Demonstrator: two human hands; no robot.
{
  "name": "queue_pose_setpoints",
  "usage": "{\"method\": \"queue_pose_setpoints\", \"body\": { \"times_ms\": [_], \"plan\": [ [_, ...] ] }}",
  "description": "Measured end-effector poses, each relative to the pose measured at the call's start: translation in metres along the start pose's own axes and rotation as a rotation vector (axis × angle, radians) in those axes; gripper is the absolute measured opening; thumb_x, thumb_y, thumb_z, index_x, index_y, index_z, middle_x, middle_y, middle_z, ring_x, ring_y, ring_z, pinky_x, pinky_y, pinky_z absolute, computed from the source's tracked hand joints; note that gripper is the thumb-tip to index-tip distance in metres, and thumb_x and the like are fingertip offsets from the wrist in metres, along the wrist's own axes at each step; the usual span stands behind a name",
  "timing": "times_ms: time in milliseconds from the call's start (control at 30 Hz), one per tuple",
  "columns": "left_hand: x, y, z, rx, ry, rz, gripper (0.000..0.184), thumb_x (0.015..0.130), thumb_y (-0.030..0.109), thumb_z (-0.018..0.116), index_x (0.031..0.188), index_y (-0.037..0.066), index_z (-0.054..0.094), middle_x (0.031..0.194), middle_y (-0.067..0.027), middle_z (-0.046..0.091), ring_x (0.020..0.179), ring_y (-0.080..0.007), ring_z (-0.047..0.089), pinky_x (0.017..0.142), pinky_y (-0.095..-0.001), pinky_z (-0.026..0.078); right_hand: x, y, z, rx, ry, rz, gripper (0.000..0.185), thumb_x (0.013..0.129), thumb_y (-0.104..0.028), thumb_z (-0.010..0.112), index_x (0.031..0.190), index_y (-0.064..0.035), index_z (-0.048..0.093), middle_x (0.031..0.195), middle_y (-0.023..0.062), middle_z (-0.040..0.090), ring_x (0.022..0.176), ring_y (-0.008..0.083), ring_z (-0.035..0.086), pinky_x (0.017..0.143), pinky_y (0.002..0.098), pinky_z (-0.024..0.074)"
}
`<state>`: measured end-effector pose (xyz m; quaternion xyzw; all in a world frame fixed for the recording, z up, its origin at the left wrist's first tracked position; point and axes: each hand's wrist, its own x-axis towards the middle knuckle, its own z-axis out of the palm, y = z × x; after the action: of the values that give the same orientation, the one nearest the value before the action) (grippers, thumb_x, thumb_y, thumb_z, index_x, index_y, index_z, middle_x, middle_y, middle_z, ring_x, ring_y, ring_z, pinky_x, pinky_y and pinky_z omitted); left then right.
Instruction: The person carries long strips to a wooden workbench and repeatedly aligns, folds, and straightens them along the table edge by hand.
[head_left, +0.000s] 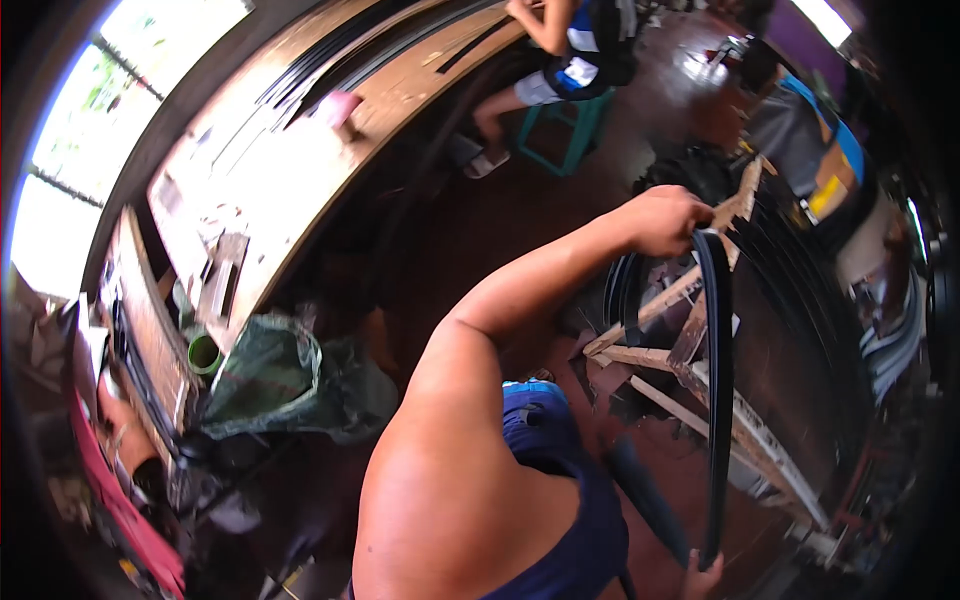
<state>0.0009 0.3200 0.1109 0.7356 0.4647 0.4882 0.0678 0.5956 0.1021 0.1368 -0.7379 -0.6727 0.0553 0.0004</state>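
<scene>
My left hand [668, 220] is closed at the top of a bundle of long black strips [717, 380], with the arm stretched across the view. The bundle hangs down in a gentle curve. At its lower end, near the bottom edge, my right hand [703, 577] has its fingers around the strips and is partly cut off. Just behind my left hand stands a wooden frame [655, 305] of rough slats. More black strips [800, 290] are draped beside the frame on the right, and what the strips are made of I cannot tell.
A long wooden table [400, 110] at upper left carries black strips and a pink-topped object [337, 108]. Behind it another person [560, 50] sits on a green stool [568, 130]. A dark green plastic sack [270, 375] and a green cylinder [204, 354] are at left.
</scene>
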Motion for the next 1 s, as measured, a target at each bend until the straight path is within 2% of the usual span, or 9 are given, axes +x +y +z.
{"method": "queue_pose_setpoints", "body": {
  "times_ms": [167, 267, 433, 533, 633, 733, 867, 967, 1000],
  "plan": [
    [0.019, 0.018, -0.004, 0.214, -0.053, 0.031, 0.017, 0.075, 0.017, 0.068, 0.084, 0.004, 0.062, 0.082, -0.0174, 0.063, 0.089, -0.0397, 0.064, 0.075, -0.0486, 0.051, 0.067, 0.036, 0.086, 0.401, -0.003, -0.258, 0.049, 0.083, -0.034, 0.083, 0.116, -0.0002, 0.067, 0.092, 0.0131, 0.072, 0.082, 0.025, 0.068, 0.076, 0.0386, 0.0534],
    [0.028, 0.041, 0.002, 0.363, -0.038, 0.076, 0.016, 0.072, 0.015, 0.069, 0.082, 0.006, 0.06, 0.084, -0.0125, 0.063, 0.088, -0.036, 0.066, 0.073, -0.0469, 0.053, 0.085, 0.026, 0.09, 0.272, -0.019, -0.079, 0.043, 0.08, -0.014, 0.076, 0.118, 0.0, 0.063, 0.093, 0.0154, 0.069, 0.086, 0.0311, 0.067, 0.079, 0.041, 0.0501],
    [0.045, 0.099, -0.012, 0.654, 0.056, 0.14, 0.024, 0.068, 0.015, 0.069, 0.091, 0.01, 0.065, 0.09, -0.0082, 0.066, 0.088, -0.0312, 0.068, 0.074, -0.044, 0.056, 0.115, 0.118, 0.136, 0.416, -0.036, -0.118, 0.038, 0.085, -0.019, 0.074, 0.115, 0.0013, 0.062, 0.093, 0.0197, 0.068, 0.089, 0.0349, 0.068, 0.078, 0.0429, 0.0492],
    [0.033, 0.129, -0.016, 0.724, 0.065, 0.014, 0.031, 0.068, 0.01, 0.068, 0.098, 0.007, 0.064, 0.092, -0.0108, 0.065, 0.093, -0.0357, 0.066, 0.08, -0.0467, 0.052, 0.134, 0.205, 0.169, 0.376, 0.004, -0.018, 0.031, 0.087, -0.014, 0.07, 0.112, 0.0026, 0.062, 0.093, 0.0212, 0.067, 0.087, 0.0354, 0.067, 0.078, 0.0426, 0.0495],
    [0.004, 0.14, -0.005, 0.727, 0.087, -0.064, 0.033, 0.068, 0.01, 0.07, 0.1, 0.007, 0.063, 0.092, -0.0127, 0.065, 0.093, -0.0368, 0.066, 0.078, -0.0479, 0.052, 0.135, 0.265, 0.165, 0.298, 0.169, -0.26, 0.042, 0.089, -0.024, 0.076, 0.12, -0.0002, 0.062, 0.099, 0.0141, 0.069, 0.085, 0.0241, 0.067, 0.075, 0.0383, 0.0542],
    [-0.021, 0.162, 0.011, 0.787, 0.012, -0.217, 0.036, 0.067, 0.01, 0.072, 0.102, 0.008, 0.064, 0.095, -0.0137, 0.067, 0.096, -0.0378, 0.066, 0.08, -0.0477, 0.054, 0.153, 0.308, 0.144, 0.375, 0.008, -0.227, 0.024, 0.089, -0.008, 0.065, 0.11, 0.0035, 0.061, 0.092, 0.0221, 0.065, 0.087, 0.0349, 0.066, 0.08, 0.0419, 0.0497],
    [-0.03, 0.186, 0.044, 0.834, -0.013, -0.328, 0.047, 0.066, 0.008, 0.073, 0.112, 0.009, 0.068, 0.108, -0.0162, 0.07, 0.103, -0.0377, 0.066, 0.087, -0.0459, 0.053, 0.17, 0.365, 0.122, 0.559, -0.06, -0.184, 0.04, 0.088, 0.003, 0.061, 0.127, 0.0042, 0.057, 0.111, 0.0211, 0.066, 0.109, 0.0343, 0.063, 0.098, 0.0407, 0.0465],
    [-0.02, 0.167, 0.07, 0.81, 0.074, -0.135, 0.05, 0.065, 0.011, 0.077, 0.113, 0.007, 0.07, 0.113, -0.018, 0.069, 0.111, -0.0374, 0.066, 0.094, -0.0427, 0.053, 0.187, 0.398, 0.096, 0.339, 0.061, -0.072, 0.043, 0.084, 0.002, 0.068, 0.126, -0.0003, 0.059, 0.111, 0.0215, 0.066, 0.11, 0.0361, 0.064, 0.097, 0.0436, 0.0477],
    [-0.005, 0.162, 0.076, 0.732, 0.045, -0.143, 0.04, 0.066, 0.009, 0.075, 0.105, 0.003, 0.068, 0.105, -0.0187, 0.069, 0.103, -0.0404, 0.066, 0.088, -0.0447, 0.053, 0.191, 0.408, 0.081, 0.358, 0.103, -0.104, 0.04, 0.083, 0.001, 0.068, 0.121, -0.0015, 0.061, 0.109, 0.0221, 0.067, 0.108, 0.0406, 0.063, 0.094, 0.0461, 0.0481]
  ]
}}
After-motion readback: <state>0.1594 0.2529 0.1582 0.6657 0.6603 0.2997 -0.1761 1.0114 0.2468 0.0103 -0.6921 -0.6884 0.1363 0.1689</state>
